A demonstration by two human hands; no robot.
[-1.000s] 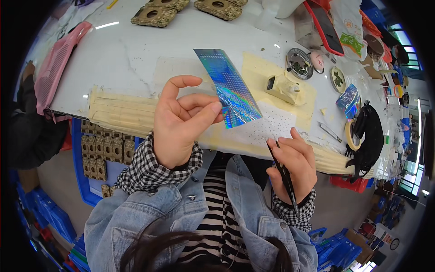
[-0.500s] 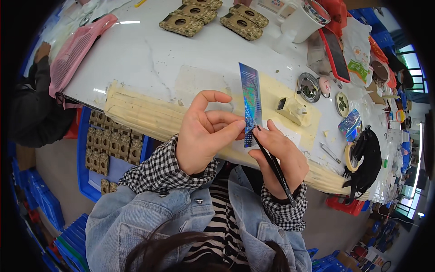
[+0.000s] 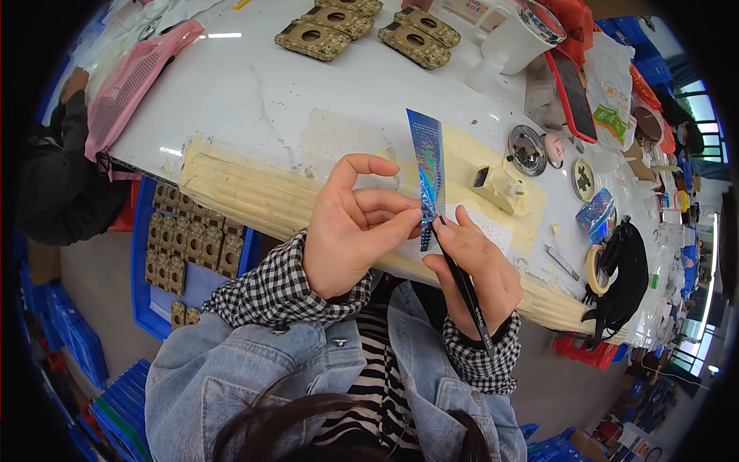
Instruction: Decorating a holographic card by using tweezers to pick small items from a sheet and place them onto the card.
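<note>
A shiny blue holographic strip, which looks like a sticker sheet, stands nearly upright above the table's near edge. My left hand pinches it low down between thumb and fingers, index finger curved away. Black tweezers rest in my right hand, their tips against the strip beside my left fingertips. Whether anything sits between those tips is too small to tell. Beyond my right hand is a small block wrapped in pale yellow tape.
Camouflage-patterned model tank hulls sit at the back; more fill a blue tray below left. To the right are a white mug, a red-edged phone, a round metal dish and a tape roll. A co-worker's sleeve shows far left.
The strip has turned and bent slightly in my left hand. The tweezers have swung a little, their rear end now lower and farther left. Both hands stay nearly in place.
</note>
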